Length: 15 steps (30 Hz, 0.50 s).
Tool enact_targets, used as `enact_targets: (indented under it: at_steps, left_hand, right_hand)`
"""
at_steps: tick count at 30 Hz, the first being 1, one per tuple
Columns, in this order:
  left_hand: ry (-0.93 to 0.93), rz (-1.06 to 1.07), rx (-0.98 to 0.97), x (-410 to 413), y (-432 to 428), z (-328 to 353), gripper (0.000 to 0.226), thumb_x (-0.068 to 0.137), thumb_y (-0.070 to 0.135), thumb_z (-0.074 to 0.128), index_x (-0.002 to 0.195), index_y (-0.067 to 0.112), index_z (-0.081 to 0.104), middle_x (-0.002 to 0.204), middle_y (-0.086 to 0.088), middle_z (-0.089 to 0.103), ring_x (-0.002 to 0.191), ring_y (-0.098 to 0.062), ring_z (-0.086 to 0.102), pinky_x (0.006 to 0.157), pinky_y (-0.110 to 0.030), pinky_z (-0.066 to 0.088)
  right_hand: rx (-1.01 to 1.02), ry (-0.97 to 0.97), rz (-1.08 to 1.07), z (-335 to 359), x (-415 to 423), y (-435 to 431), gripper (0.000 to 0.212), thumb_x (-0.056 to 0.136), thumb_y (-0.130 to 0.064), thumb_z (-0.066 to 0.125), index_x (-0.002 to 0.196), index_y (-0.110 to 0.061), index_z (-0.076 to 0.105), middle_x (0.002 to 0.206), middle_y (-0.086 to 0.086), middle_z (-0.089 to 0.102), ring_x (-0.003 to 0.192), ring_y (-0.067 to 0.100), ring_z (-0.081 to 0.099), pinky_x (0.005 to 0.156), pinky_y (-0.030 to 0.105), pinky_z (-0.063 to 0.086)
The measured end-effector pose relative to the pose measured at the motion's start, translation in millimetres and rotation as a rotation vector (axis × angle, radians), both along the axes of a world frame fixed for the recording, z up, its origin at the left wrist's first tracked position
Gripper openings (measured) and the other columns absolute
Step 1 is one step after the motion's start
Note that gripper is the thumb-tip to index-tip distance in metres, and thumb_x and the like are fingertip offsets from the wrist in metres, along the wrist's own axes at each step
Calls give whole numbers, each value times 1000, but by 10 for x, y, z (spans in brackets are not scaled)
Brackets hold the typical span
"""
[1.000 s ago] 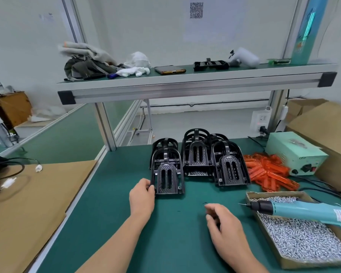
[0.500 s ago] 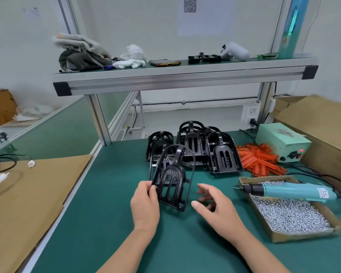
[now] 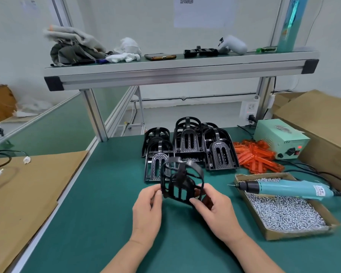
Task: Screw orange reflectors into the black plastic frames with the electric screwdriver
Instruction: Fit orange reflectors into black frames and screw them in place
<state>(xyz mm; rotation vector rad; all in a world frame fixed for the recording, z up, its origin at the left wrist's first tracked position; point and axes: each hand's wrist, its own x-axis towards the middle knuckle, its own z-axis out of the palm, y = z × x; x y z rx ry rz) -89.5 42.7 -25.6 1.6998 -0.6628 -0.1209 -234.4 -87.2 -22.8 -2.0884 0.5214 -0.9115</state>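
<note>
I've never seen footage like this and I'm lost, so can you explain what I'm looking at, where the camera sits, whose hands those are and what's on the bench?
There is no machine here: a person works with bare hands, and the picture comes from a camera worn on their head, looking forward and down. The left hand and right hand both grip one black plastic frame, raised above the green table. Behind it stand stacks of more black frames. To the right lie a heap of orange reflectors, a pale green box with switches, and a cardboard box of small screws with the blue electric screwdriver resting across it.
</note>
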Motion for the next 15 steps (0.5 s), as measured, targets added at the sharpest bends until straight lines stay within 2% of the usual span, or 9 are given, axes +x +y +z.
enact_targets:
  at_steps: [3,5,7,11,13,15]
  left_hand:
    - [178,-62,-48,16,36,15,32,105,13,45,91,19,73,89,-7,73,85,-22,66,80,-27,52]
    - [326,-149,-80,30,70,48,46,108,29,37,95,10,77,88,-12,76,81,-24,70,75,-29,56]
    - [393,-168,-74,46,93,54,50,106,37,37,95,7,76,86,-15,76,73,-24,71,67,-30,56]
    - [240,-170,24,39,120,-3,9,95,14,65,92,16,73,80,-12,72,67,-15,64,62,-24,52]
    - [241,-178,52,40,120,-31,15,91,5,67,97,18,70,78,-9,71,67,-15,65,62,-25,53]
    - [265,-185,54,45,121,-27,19,90,1,65,99,17,68,76,-10,71,65,-19,66,61,-28,54]
  right_hand:
    - [-70,-85,21,3,7,-15,32,84,4,72,103,-22,70,98,-12,67,85,5,62,77,12,44]
    - [-104,-128,25,1,11,-21,40,76,18,68,101,-12,71,109,-7,68,104,6,64,91,13,45]
    - [-109,-132,28,7,8,-23,38,75,19,69,100,-9,72,115,-3,68,112,8,63,98,18,45]
    - [-31,-82,23,12,-35,-14,36,82,19,63,103,-9,71,123,-2,66,118,4,60,104,22,45]
    - [-17,-36,37,5,-66,-1,36,87,16,57,110,-9,69,129,-1,63,123,-1,55,108,23,42]
    - [-14,24,75,14,-95,24,33,94,4,54,119,-13,66,138,-3,57,130,-3,49,112,23,38]
